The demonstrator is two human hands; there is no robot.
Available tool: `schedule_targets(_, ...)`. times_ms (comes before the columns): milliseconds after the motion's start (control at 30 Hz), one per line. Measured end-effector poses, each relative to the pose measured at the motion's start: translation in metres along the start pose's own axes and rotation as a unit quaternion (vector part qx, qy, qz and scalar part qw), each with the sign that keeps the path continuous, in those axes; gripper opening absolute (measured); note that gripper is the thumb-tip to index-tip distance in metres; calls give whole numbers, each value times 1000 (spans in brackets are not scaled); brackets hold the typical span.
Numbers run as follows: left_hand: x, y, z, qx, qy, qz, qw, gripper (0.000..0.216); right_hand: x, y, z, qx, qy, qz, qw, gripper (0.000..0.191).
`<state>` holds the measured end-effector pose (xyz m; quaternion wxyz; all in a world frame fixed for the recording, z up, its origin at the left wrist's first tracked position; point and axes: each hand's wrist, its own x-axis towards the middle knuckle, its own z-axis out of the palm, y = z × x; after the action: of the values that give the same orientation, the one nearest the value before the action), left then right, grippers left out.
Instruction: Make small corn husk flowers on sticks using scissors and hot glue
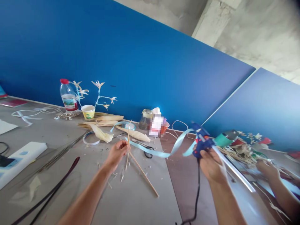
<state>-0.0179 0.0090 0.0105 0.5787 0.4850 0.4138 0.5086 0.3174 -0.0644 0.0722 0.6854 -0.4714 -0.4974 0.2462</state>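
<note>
My left hand [117, 154] is closed in a pinch on thin tan straw stalks [144, 173] that cross at the fingertips, one slanting down to the right. A light-blue ribbon [161, 153] runs from beside those fingers, curling up toward the right. My right hand [212, 164] grips a dark blue glue gun [203, 140], a long clear glue stick [234, 173] jutting from its rear and a black cord hanging below. Behind the ribbon lie black-handled scissors [149, 153], partly hidden. Rolled dry husks [138, 134] rest at the back of the table.
Along the blue partition [140, 62] stand a red-capped bottle [69, 98], a paper cup [88, 112] near husk-flower branches, and a glass jar [144, 120]. A white power strip [22, 162] lies at left. At right, another person's hand [268, 168] is near dried plant material [243, 150].
</note>
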Motion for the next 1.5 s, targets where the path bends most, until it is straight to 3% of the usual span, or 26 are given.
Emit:
schedule_targets(67, -6, 4, 4, -51, -61, 3, 997, 16, -16, 5, 18, -11, -73, 61, 995, 41)
schedule_targets(167, -16, 8, 10, -86, -153, -37, 984, 21, -40, 15, 59, -3, -184, 86, 979, 40)
schedule_targets(267, -19, 7, 12, -111, -185, -60, 975, 25, -51, 20, 95, -2, -262, 90, 961, 35)
schedule_targets(333, -18, 5, 9, -135, -189, -58, 971, 25, -53, 23, 109, 7, -286, 90, 954, 33)
schedule_targets(433, -14, 7, 2, -158, -153, -45, 974, 25, -47, 31, 111, 34, -239, 104, 965, 35)
schedule_targets(567, -4, 15, -14, -158, -11, 19, 987, 27, -30, 45, 95, 51, -122, 112, 985, 38)
schedule_targets(633, 2, 19, -26, -99, 141, 94, 981, 25, -20, 51, 87, 30, -78, 105, 991, 42)
schedule_targets(700, 7, 21, -41, 35, 343, 170, 923, 23, -10, 55, 82, -23, -65, 94, 993, 44)
schedule_targets(733, 10, 21, -49, 123, 411, 195, 882, 22, -5, 57, 82, -59, -76, 85, 992, 43)
schedule_targets(800, 14, 20, -63, 264, 455, 247, 813, 17, 4, 60, 86, -142, -114, 48, 982, 42)
schedule_targets(900, 17, 13, -73, 419, 429, 245, 762, 9, 13, 68, 98, -264, -171, -37, 948, 40)
schedule_targets(1033, 18, -2, -67, 580, 319, 126, 739, 12, 22, 85, 111, -348, -233, -133, 898, 39)
schedule_targets(1133, 16, -6, -60, 614, 280, 110, 730, 14, 33, 95, 112, -408, -285, -171, 851, 41)
schedule_targets(1233, 13, -2, -52, 614, 294, 148, 718, 14, 47, 98, 109, -451, -324, -195, 809, 40)
schedule_targets(1367, 10, 4, -42, 578, 309, 218, 724, 11, 60, 103, 110, -468, -336, -207, 791, 39)
schedule_targets(1500, 10, 3, -33, 531, 286, 210, 769, 12, 64, 118, 116, -469, -347, -201, 787, 39)
